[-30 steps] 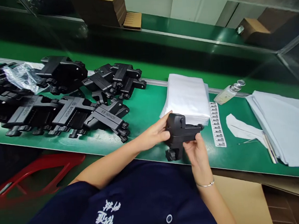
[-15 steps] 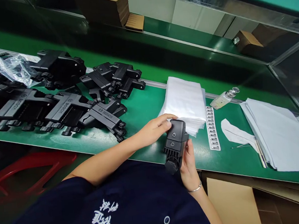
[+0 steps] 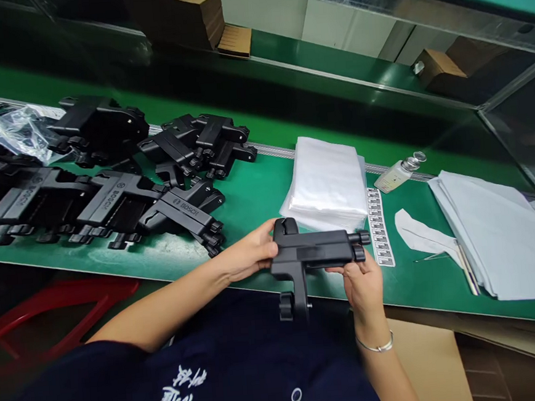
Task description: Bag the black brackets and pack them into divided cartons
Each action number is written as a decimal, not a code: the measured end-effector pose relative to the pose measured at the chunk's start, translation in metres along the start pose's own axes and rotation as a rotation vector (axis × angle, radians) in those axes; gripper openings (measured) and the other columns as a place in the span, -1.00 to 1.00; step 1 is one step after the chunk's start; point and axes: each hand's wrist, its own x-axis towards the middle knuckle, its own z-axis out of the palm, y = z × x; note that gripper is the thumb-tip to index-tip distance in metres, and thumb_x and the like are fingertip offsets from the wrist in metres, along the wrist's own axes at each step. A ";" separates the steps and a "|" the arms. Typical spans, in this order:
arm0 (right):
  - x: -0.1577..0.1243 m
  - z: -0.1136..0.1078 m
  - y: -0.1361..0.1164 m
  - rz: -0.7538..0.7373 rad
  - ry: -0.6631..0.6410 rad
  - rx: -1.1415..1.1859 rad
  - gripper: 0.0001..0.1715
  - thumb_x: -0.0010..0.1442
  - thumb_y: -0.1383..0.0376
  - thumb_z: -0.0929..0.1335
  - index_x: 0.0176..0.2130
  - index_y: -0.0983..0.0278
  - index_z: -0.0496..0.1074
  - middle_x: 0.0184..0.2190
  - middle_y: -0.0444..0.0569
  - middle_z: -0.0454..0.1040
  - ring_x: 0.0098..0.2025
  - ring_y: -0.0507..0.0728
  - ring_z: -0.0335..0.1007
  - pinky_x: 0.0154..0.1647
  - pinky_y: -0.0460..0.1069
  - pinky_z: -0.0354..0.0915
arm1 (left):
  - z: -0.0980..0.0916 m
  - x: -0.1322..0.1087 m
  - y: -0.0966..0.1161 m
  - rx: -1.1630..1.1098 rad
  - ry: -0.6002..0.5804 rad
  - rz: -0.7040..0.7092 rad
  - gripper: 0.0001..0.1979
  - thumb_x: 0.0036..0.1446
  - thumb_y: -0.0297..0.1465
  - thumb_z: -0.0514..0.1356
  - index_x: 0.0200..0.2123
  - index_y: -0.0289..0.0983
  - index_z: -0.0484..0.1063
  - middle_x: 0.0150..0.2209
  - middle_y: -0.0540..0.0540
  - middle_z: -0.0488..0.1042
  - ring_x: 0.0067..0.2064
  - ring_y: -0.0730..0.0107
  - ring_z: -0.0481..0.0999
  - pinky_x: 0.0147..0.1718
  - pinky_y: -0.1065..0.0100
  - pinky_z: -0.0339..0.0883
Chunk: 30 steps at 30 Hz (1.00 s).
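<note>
Black clamp (image 3: 317, 248) held by a green table's (image 3: 257, 192) edge

Gripping its wide end in left hand (image 3: 251, 254), with fingers wrapped around. Holding its knob end from below in right hand (image 3: 365, 284), with fingers curled and partly hidden.

Looks dull black, with two small knobs (image 3: 359, 254) and a bigger knob (image 3: 286, 306) hanging low. Cannot see its underside. Hard to make out the dark bottom of its bar (image 3: 299, 287).

Farther off, spot stacked plastic bags (image 3: 325, 177) and more black clamps (image 3: 185, 213), cut off at the left.
</note>
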 end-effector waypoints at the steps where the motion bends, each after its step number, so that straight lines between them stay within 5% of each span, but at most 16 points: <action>1: 0.002 0.002 -0.001 0.031 0.014 0.006 -0.43 -0.01 -0.10 0.46 -0.18 0.23 0.40 -0.39 -0.04 0.53 -0.42 0.15 0.52 -0.42 0.07 0.51 | 0.000 0.001 -0.004 -0.084 0.022 -0.077 -0.33 -0.19 0.00 0.42 -0.04 -0.21 0.45 -0.23 -0.13 0.55 -0.27 0.33 0.57 -0.35 0.43 0.46; 5: 0.006 0.010 0.001 0.121 0.079 0.065 -0.44 -0.07 -0.09 0.49 -0.29 0.23 0.33 -0.62 -0.22 0.41 -0.58 0.09 0.48 -0.55 -0.04 0.44 | -0.001 0.003 -0.014 -0.275 0.090 -0.237 -0.46 -0.20 0.02 0.42 -0.31 -0.30 0.54 -0.44 -0.12 0.54 -0.43 0.37 0.53 -0.43 0.43 0.47; 10: 0.002 0.016 -0.003 0.080 0.089 0.030 -0.46 -0.04 -0.08 0.48 -0.26 0.22 0.32 -0.54 -0.19 0.46 -0.55 0.08 0.49 -0.52 -0.04 0.45 | -0.007 0.008 -0.020 -0.329 0.102 -0.314 -0.53 -0.05 0.00 0.35 -0.32 -0.32 0.56 -0.47 -0.12 0.55 -0.43 0.33 0.55 -0.43 0.40 0.47; 13: -0.005 0.024 -0.014 -0.037 0.036 -0.167 -0.50 -0.03 0.02 0.50 -0.20 0.20 0.33 -0.43 -0.12 0.53 -0.45 0.09 0.50 -0.42 -0.01 0.47 | -0.015 0.020 -0.028 -0.330 0.102 -0.385 -0.51 0.12 0.02 0.21 -0.31 -0.34 0.55 -0.43 -0.13 0.57 -0.43 0.32 0.55 -0.41 0.37 0.46; 17: -0.012 0.042 -0.026 -0.146 -0.027 -0.533 -0.55 -0.05 0.16 0.51 -0.21 0.20 0.32 -0.47 -0.13 0.53 -0.44 0.11 0.50 -0.37 0.00 0.46 | -0.022 0.037 -0.043 -0.338 0.149 -0.448 -0.55 0.08 -0.02 0.25 -0.33 -0.35 0.52 -0.47 -0.13 0.55 -0.46 0.28 0.53 -0.35 0.26 0.47; 22: -0.015 0.054 -0.032 -0.178 -0.075 -0.621 -0.60 0.03 0.19 0.46 -0.15 0.22 0.32 -0.43 -0.11 0.54 -0.44 0.10 0.51 -0.35 -0.01 0.46 | -0.018 0.043 -0.045 -0.349 0.139 -0.505 -0.54 0.19 -0.05 0.15 -0.27 -0.39 0.52 -0.43 -0.16 0.55 -0.40 0.27 0.54 -0.23 0.22 0.45; 25: -0.008 0.033 -0.034 -0.166 -0.203 -0.607 -0.52 0.06 0.14 0.45 -0.04 0.21 0.37 -0.32 -0.05 0.58 -0.31 0.15 0.54 -0.24 0.02 0.46 | -0.016 0.038 -0.039 -0.275 0.196 -0.479 -0.53 0.22 -0.06 0.12 -0.23 -0.39 0.52 -0.38 -0.18 0.56 -0.35 0.26 0.55 -0.19 0.24 0.44; 27: 0.004 -0.002 -0.035 -0.132 -0.214 -0.603 -0.50 0.13 0.08 0.39 0.04 0.18 0.39 -0.21 -0.02 0.59 -0.20 0.17 0.54 -0.15 0.05 0.44 | -0.018 0.034 -0.036 -0.134 0.297 -0.377 -0.57 0.16 -0.07 0.19 -0.19 -0.36 0.51 -0.28 -0.18 0.58 -0.25 0.22 0.56 -0.13 0.25 0.43; 30: 0.024 -0.073 -0.033 -0.020 0.190 -0.834 -0.58 0.26 0.07 0.24 -0.02 0.21 0.47 -0.14 0.04 0.57 -0.11 0.20 0.50 -0.06 0.09 0.35 | -0.026 0.030 -0.032 0.235 0.400 -0.081 -0.48 0.10 -0.03 0.22 0.01 -0.25 0.44 0.06 -0.16 0.48 0.08 0.13 0.45 0.11 0.23 0.29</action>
